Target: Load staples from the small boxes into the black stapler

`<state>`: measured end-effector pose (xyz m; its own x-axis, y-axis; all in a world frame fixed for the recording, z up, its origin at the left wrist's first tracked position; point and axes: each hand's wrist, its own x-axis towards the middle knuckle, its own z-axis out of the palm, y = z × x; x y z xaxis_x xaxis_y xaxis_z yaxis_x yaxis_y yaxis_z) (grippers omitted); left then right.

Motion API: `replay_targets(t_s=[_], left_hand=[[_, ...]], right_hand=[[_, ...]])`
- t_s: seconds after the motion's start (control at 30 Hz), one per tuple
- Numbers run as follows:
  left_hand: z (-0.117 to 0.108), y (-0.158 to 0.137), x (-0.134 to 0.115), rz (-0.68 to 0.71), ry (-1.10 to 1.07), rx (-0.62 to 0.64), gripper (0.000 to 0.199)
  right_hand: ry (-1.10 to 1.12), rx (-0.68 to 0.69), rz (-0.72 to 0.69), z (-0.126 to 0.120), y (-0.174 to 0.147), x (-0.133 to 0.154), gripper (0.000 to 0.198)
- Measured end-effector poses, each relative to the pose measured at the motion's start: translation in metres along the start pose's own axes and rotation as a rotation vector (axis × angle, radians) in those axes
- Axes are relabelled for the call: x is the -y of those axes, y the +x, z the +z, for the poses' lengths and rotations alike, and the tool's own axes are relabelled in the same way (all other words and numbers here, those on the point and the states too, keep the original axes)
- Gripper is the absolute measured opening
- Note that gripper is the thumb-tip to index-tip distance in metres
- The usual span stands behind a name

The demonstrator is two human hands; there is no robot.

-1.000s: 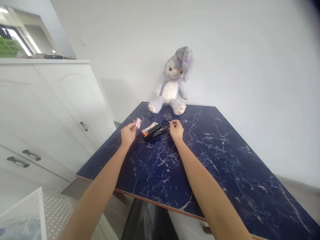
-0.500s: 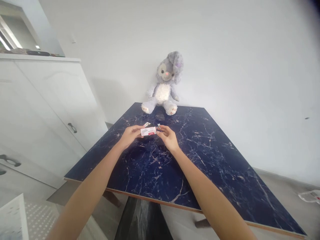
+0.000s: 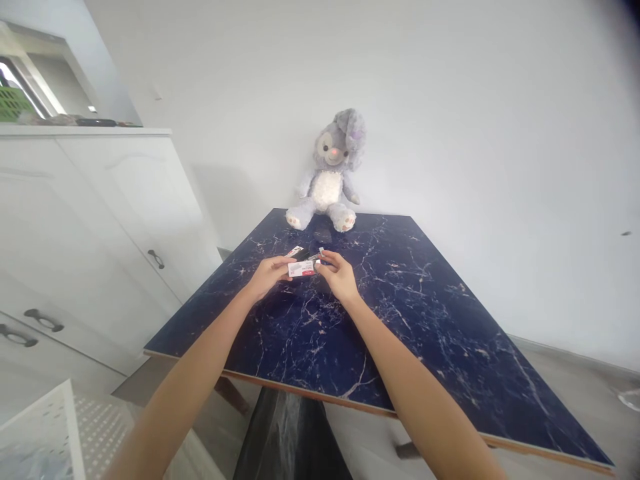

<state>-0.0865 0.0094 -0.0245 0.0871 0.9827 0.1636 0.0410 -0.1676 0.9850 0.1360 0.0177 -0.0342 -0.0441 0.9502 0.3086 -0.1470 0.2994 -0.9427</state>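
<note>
Above the dark blue marbled table [image 3: 410, 320], a small white box with red print [image 3: 301, 269] is held between my two hands. My left hand [image 3: 267, 275] closes its thumb and fingers on the box's left end. At the right end, my right hand [image 3: 339, 275] pinches near a small pale flap [image 3: 321, 251]; whether it grips the flap or the box edge I cannot tell. Just behind the box lies a dark object beside a white-and-red piece [image 3: 295, 251], partly hidden by the box and my fingers.
A grey plush rabbit [image 3: 327, 187] sits at the table's back edge against the wall. White cabinets [image 3: 110, 220] with dark handles stand to the left. A white perforated basket [image 3: 97, 433] is at the lower left. A dark seat [image 3: 290, 440] shows below the front edge.
The camera view has shifted slightly. The right end of the box has opened a little more toward my right fingers, and more of the dark object behind it shows.
</note>
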Motion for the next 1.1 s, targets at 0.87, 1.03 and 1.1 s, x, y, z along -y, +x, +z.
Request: replay_targets(t_s=[0.87,1.03,1.1], left_hand=[[-0.002,0.001,-0.005,0.037,0.010,-0.125,0.031],[0.000,-0.002,-0.010,-0.008,0.008,-0.080,0.031],[0.001,-0.002,-0.010,-0.010,-0.005,-0.058,0.031]], right_hand=[[-0.716,0.035,-0.477,-0.001,-0.011,0.012,0.024],[-0.715,0.005,-0.473,-0.003,-0.009,0.009,0.025],[-0.693,-0.005,-0.456,-0.002,-0.009,0.009,0.023]])
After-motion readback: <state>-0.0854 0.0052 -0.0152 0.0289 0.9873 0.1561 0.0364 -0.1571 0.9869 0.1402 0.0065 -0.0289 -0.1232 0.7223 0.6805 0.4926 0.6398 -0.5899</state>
